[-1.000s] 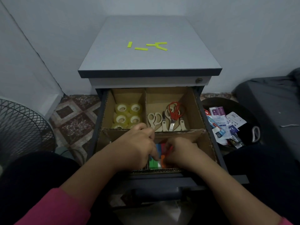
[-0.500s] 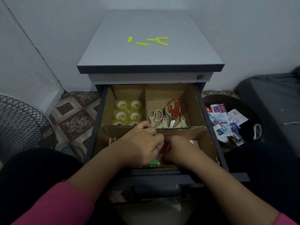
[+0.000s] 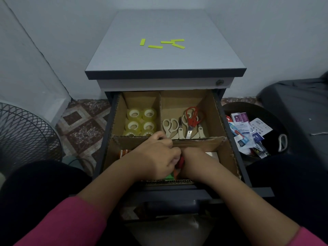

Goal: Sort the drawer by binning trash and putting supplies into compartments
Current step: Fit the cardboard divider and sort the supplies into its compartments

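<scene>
**Drawer nearly sorted: both hands closing over the last coloured stack**

Drawer (image 3: pixel 113 132) front compartment holds my hands, and a second ago blue, green and red sticky pads (image 3: pixel 173 175) showed plainly between them; now only a sliver shows. My left hand (image 3: pixel 156 157) has slid across them, fingers curled; my right hand (image 3: pixel 197 164) presses in beside it, though what either grips is hidden. Tape rolls (image 3: pixel 141 121) and scissors (image 3: pixel 184 123) sit in the rear compartments, wrappers in the bin (image 3: pixel 276 121). I judge little remains.
</scene>
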Demonstrator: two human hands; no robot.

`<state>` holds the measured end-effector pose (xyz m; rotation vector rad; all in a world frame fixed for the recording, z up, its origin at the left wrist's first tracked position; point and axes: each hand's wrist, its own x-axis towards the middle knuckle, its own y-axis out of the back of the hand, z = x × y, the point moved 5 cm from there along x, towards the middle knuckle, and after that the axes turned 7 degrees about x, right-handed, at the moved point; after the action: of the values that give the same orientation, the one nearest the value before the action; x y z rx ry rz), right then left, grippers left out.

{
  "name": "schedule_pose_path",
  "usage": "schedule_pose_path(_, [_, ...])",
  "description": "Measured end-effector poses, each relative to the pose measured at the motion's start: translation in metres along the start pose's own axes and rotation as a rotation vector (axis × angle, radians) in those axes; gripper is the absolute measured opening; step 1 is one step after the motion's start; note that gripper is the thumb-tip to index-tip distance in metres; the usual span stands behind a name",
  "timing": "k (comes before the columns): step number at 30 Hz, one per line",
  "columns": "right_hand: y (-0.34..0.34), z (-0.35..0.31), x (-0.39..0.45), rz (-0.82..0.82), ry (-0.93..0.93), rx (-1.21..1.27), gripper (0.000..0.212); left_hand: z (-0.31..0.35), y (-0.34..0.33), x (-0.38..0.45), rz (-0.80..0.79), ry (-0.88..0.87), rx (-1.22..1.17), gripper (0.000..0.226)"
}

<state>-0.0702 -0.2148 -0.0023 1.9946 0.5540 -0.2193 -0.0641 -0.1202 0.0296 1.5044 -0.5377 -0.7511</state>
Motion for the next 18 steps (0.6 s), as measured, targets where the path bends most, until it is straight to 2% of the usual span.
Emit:
schedule_pose_path(11, [-0.0025, 0.0056, 0.0015, -0.016, -0.025, -0.003, 0.014, 0.0006, 0.0012, 0.0001, 0.027, -0.027, 0.002, 0.006])
schedule_pose_path(18, [-0.0016, 0.0043, 0.0002, 0.003, -0.036, -0.001, 0.018, -0.0015, -0.0035, 0.0005, 0.016, -0.015, -0.013, 0.007])
